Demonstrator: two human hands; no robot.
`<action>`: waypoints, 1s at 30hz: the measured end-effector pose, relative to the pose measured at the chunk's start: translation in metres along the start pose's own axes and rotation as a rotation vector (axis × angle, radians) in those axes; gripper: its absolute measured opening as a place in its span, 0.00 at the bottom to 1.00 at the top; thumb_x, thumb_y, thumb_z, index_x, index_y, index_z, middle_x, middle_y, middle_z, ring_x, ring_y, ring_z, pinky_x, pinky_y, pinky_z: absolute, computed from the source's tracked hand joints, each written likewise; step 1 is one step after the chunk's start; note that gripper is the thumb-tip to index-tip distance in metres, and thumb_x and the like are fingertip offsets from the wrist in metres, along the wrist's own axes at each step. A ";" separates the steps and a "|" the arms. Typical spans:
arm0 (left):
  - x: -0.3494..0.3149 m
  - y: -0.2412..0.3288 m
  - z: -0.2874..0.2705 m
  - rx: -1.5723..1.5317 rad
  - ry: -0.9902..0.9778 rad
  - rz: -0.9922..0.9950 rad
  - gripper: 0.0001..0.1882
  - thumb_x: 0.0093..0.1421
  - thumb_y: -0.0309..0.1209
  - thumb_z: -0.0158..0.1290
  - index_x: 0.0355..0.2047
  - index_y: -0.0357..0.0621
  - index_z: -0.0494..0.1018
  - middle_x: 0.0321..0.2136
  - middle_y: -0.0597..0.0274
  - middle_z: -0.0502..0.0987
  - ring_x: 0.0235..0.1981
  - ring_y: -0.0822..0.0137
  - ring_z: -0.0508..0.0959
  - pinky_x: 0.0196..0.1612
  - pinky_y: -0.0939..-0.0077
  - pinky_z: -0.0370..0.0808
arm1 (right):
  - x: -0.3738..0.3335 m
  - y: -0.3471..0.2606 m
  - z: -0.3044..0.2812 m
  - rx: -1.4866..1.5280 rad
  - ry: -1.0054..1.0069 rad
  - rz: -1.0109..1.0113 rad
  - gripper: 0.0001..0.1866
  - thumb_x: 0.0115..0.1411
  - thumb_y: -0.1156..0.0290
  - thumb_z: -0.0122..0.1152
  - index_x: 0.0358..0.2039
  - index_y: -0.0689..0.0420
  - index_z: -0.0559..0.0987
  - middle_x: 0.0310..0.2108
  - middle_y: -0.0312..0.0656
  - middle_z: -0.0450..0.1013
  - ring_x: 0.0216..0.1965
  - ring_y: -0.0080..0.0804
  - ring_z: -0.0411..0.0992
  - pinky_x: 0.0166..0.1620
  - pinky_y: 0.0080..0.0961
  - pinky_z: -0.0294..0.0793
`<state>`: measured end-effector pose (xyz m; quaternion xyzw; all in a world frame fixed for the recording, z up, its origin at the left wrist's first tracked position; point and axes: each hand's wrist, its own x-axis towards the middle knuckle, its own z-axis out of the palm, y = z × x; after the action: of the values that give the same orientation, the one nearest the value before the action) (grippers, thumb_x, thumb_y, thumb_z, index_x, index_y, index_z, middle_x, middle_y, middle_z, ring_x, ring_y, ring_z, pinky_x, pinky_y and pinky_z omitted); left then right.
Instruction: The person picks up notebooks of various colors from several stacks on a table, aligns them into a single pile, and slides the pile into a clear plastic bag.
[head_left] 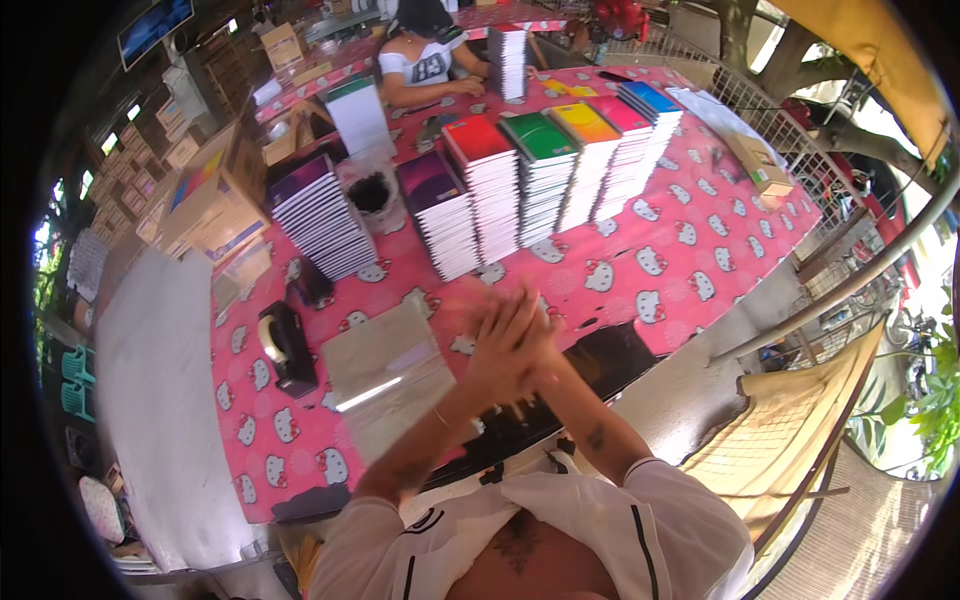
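Only readable print: large dark characters across the front of the co-worker's white top [430, 68]. Red notebook cover [478, 138], big cardboard carton [215, 210] at left: any text too small/blurred. Curved mark on wearer's white jersey [690, 510]: can't tell if lettering.

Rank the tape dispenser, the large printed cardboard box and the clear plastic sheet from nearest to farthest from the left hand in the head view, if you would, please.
From the left hand:
1. Clear plastic sheet: close by on its left.
2. Tape dispenser: farther left, past the sheet.
3. Large printed cardboard box: farthest, toward the upper left beyond the dispenser.
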<state>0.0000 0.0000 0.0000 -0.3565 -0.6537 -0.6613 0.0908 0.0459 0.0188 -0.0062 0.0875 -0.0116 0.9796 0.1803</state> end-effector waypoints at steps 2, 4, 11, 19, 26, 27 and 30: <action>0.037 0.010 -0.019 0.533 -0.695 0.673 0.39 0.66 0.53 0.47 0.71 0.48 0.53 0.71 0.44 0.50 0.72 0.40 0.47 0.69 0.33 0.41 | -0.022 -0.046 0.091 -0.528 0.188 -0.220 0.45 0.66 0.32 0.33 0.72 0.53 0.52 0.71 0.46 0.52 0.72 0.45 0.47 0.70 0.51 0.45; 0.078 0.034 0.002 0.613 -0.527 0.479 0.33 0.67 0.48 0.49 0.67 0.43 0.62 0.70 0.43 0.55 0.70 0.40 0.53 0.67 0.32 0.48 | -0.039 -0.091 0.141 -0.935 -0.002 -0.404 0.40 0.69 0.39 0.38 0.71 0.55 0.56 0.70 0.48 0.56 0.71 0.45 0.50 0.69 0.44 0.52; 0.126 0.118 0.274 0.309 -0.394 0.768 0.26 0.62 0.38 0.57 0.58 0.40 0.71 0.65 0.44 0.63 0.65 0.41 0.63 0.64 0.40 0.59 | 0.024 -0.447 0.136 -2.361 0.479 -1.225 0.42 0.51 0.89 0.50 0.69 0.57 0.57 0.68 0.57 0.55 0.69 0.55 0.53 0.68 0.42 0.57; 0.211 0.123 0.377 0.378 -0.442 0.747 0.10 0.59 0.24 0.53 0.39 0.44 0.81 0.36 0.58 0.84 0.43 0.56 0.82 0.58 0.46 0.67 | 0.067 -0.532 0.141 -2.477 0.157 -1.087 0.43 0.49 0.88 0.47 0.69 0.58 0.57 0.67 0.56 0.59 0.68 0.58 0.56 0.67 0.46 0.57; 0.170 0.220 0.199 -0.028 0.051 0.268 0.14 0.69 0.31 0.50 0.50 0.37 0.77 0.36 0.56 0.83 0.33 0.67 0.79 0.38 0.73 0.75 | 0.034 -0.516 0.159 -2.860 -0.258 -1.232 0.16 0.56 0.71 0.59 0.46 0.53 0.80 0.42 0.38 0.79 0.44 0.39 0.75 0.52 0.43 0.69; 0.147 0.223 0.177 0.001 0.071 0.282 0.15 0.72 0.30 0.46 0.52 0.35 0.75 0.39 0.54 0.82 0.38 0.60 0.83 0.42 0.66 0.78 | 0.004 -0.495 0.158 -2.905 -0.291 -1.209 0.17 0.56 0.70 0.59 0.47 0.52 0.81 0.39 0.36 0.78 0.39 0.36 0.74 0.46 0.41 0.68; 0.032 0.165 0.150 0.173 -0.235 0.569 0.15 0.68 0.26 0.48 0.53 0.39 0.73 0.50 0.50 0.77 0.55 0.50 0.74 0.60 0.52 0.65 | -0.128 -0.402 0.046 -2.902 -0.447 -0.625 0.17 0.60 0.65 0.60 0.50 0.48 0.80 0.44 0.37 0.77 0.42 0.35 0.74 0.43 0.40 0.70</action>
<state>0.1259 0.1293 0.1343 -0.5900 -0.5875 -0.5057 0.2260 0.3146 0.3470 0.0130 -0.0199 -0.9541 0.0067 0.2989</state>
